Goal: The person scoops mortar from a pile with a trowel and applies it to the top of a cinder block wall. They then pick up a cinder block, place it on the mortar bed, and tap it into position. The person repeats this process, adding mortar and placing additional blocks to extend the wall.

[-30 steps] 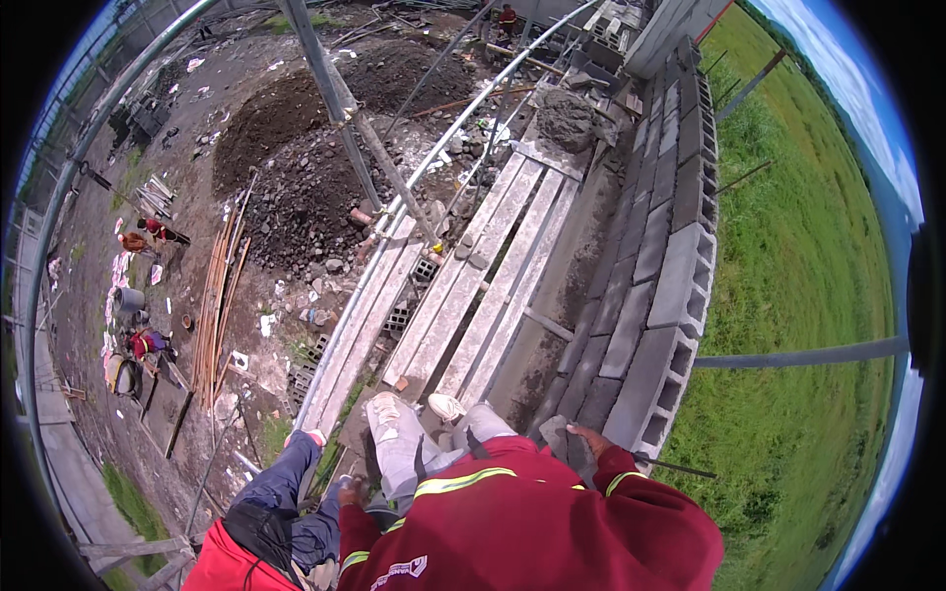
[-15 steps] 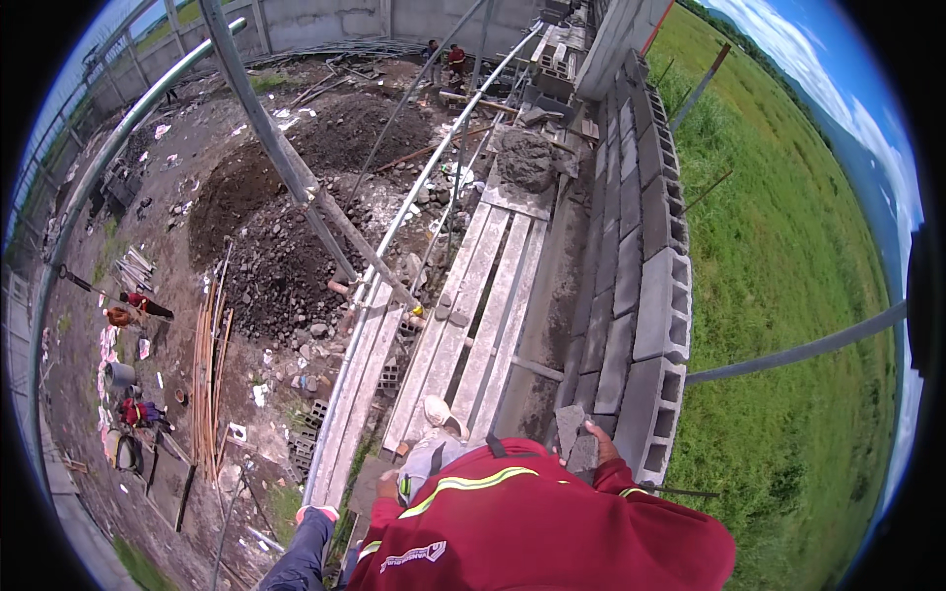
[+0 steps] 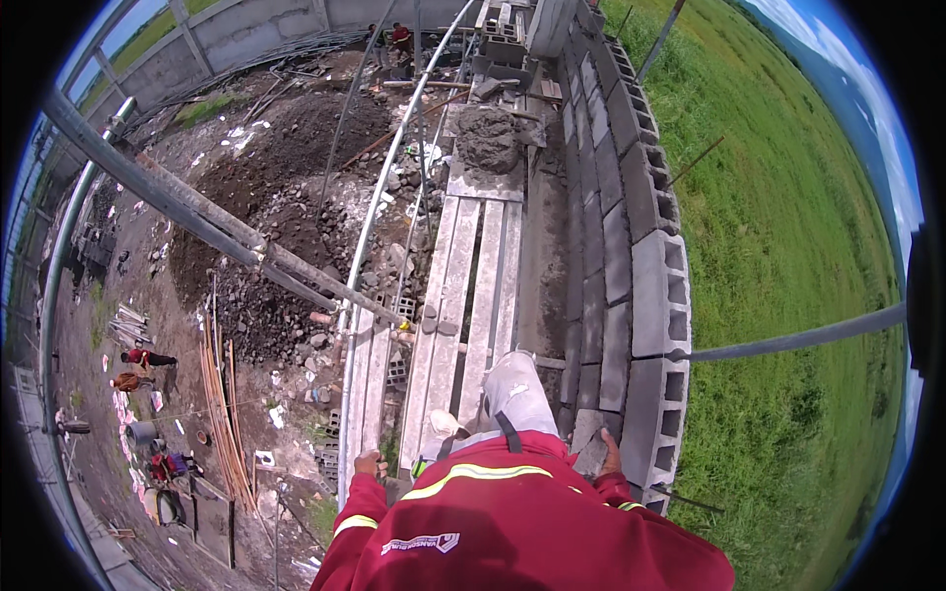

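Note:
My right hand (image 3: 610, 456) is closed round a grey piece of concrete block (image 3: 590, 443), held low beside the block wall (image 3: 615, 281). My left hand (image 3: 370, 464), fingers curled, is beside the white scaffold pipe (image 3: 347, 394) at the left edge of the walkway. What it grips, if anything, I cannot make out. Between my hands my legs in pale trousers (image 3: 516, 392) stand over the planks (image 3: 446, 305). Farther along the planks, a heap of wet mortar (image 3: 488, 138) sits on a board (image 3: 483, 183).
Diagonal scaffold poles (image 3: 232, 236) cross on the left, with the ground far below. Small stones (image 3: 446, 328) lie on the planks. Concrete blocks (image 3: 503, 49) are stacked at the far end. Beyond the wall, a pole (image 3: 798, 333) juts over grass. People (image 3: 148, 358) are on the ground.
My left hand has moved out beside the scaffold pipe. One leg has come forward on the planks. The block piece stays in my right hand, and the view has turned.

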{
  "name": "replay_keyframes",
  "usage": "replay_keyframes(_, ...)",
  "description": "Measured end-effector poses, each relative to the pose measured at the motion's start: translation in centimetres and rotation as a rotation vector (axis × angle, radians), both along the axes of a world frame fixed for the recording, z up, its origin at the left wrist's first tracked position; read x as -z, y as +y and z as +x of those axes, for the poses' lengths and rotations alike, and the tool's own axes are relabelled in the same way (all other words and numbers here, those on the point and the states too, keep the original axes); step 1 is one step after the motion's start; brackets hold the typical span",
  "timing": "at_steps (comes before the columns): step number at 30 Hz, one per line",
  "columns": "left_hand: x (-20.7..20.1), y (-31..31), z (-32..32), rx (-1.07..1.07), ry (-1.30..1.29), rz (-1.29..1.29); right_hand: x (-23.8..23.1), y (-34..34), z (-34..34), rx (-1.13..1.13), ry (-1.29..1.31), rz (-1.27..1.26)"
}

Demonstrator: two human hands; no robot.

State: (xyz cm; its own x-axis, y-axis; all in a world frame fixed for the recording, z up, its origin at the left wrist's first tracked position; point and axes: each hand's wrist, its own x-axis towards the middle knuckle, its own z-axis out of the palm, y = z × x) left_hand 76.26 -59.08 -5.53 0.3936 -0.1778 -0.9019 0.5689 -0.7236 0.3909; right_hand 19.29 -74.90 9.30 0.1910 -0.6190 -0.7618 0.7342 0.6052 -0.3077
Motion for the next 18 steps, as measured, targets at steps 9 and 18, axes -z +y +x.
replay_keyframes(9, 3.3, -19.8, -1.5, 0.292, 0.041, 0.072, 4.2, -5.4, -0.2, 0.213, 0.419, 0.24)
replay_keyframes(18, 0.2, -53.2, -0.8, 0.559, -0.082, -0.17, 3.1, -34.5, -1.6, 0.228, 0.005, -0.014)
